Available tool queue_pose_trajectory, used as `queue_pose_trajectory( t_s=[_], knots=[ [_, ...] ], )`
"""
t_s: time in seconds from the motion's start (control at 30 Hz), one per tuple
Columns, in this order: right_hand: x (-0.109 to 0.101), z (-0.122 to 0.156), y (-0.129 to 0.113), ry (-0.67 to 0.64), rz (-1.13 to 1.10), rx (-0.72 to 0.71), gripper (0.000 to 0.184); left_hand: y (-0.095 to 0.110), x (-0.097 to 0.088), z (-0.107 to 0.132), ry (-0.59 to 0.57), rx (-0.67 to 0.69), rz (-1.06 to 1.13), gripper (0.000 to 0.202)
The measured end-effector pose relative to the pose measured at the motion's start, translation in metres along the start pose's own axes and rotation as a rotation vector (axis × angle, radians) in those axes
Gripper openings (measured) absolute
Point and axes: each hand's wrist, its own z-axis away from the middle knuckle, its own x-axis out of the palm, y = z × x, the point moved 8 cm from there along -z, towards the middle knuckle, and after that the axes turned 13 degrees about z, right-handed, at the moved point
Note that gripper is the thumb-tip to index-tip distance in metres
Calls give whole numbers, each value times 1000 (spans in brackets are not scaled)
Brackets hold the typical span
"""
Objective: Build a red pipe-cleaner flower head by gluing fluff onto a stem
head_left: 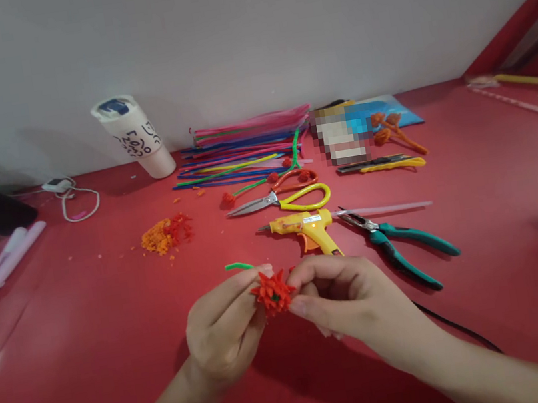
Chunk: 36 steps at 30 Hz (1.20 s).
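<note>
A spiky red pipe-cleaner flower (273,290) with a green centre is between my hands, raised a little over the red table. My left hand (222,326) is closed around it from the left, and a green pipe-cleaner stem (239,266) pokes out behind those fingers. With thumb and forefinger, my right hand (350,290) pinches the flower's right edge; a bit of red shows by the fingertips. Just beyond the hands lie a yellow glue gun (305,224) with a clear glue stick, scissors (279,201) with orange and yellow handles, and green-handled pliers (395,236).
Orange and red fuzz trimmings (165,235) lie left of the scissors. Along the wall are bundled pipe cleaners (237,159), a white tumbler (137,140) and an orange pipe-cleaner piece (397,130). A cutter (379,163) lies nearby. A black cord (460,328) runs beside my right forearm.
</note>
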Motion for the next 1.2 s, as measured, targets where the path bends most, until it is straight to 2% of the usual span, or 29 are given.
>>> queue_pose_trajectory(
  t_s=[0.13, 0.27, 0.33, 0.43, 0.5, 0.6, 0.67, 0.73, 0.77, 0.8, 0.87, 0.97, 1.07, 1.1, 1.13, 1.17, 1.2],
  knots=[
    [-4, 1, 2, 7, 70, -31, 14, 2, -1, -4, 1, -3, -10, 19],
    [-28, 2, -6, 201, 196, -130, 9, 5, 2, -6, -41, 21, -13, 19],
    [-35, 4, -16, 250, 316, -208, 7, 6, 5, -6, -78, 37, -21, 20],
    [-29, 4, -29, 171, 482, -296, 18, 6, 8, -5, -102, 58, -32, 20],
    [-26, 2, -31, 130, 520, -291, 16, 7, 9, -4, -114, 85, -41, 20],
    [-25, 0, -27, 108, 476, -231, 9, 7, 14, -2, -153, 101, -40, 21],
    [-25, -1, -23, 90, 405, -204, 10, 4, 17, 0, -136, 60, -23, 22],
    [-27, -1, -21, 86, 288, -201, 12, -3, 12, 2, -17, -8, -27, 24],
    [-29, -1, -20, 92, 212, -200, 14, -3, 13, 4, 2, -9, -20, 25],
    [-33, -2, -20, 105, 131, -196, 16, -3, 13, 5, 23, 5, -23, 25],
    [-42, -5, -20, 138, -10, -173, 18, -3, 19, 9, -9, 17, -31, 25],
    [-65, -12, -21, 243, -119, -151, 14, -4, 19, 12, -12, 30, -20, 29],
    [-85, -18, -22, 361, -188, -186, 14, -4, 20, 11, -74, 40, -2, 29],
    [-85, -19, -21, 353, -177, -185, 16, -4, 19, 10, -92, 43, -10, 29],
    [-81, -20, -19, 321, -126, -174, 18, 1, 22, 10, -167, 104, -13, 28],
    [-75, -21, -18, 274, -36, -160, 18, 2, 27, 9, -244, 121, -39, 27],
    [-65, -20, -17, 214, 92, -143, 19, 2, 27, 8, -264, 117, -50, 27]
  ],
)
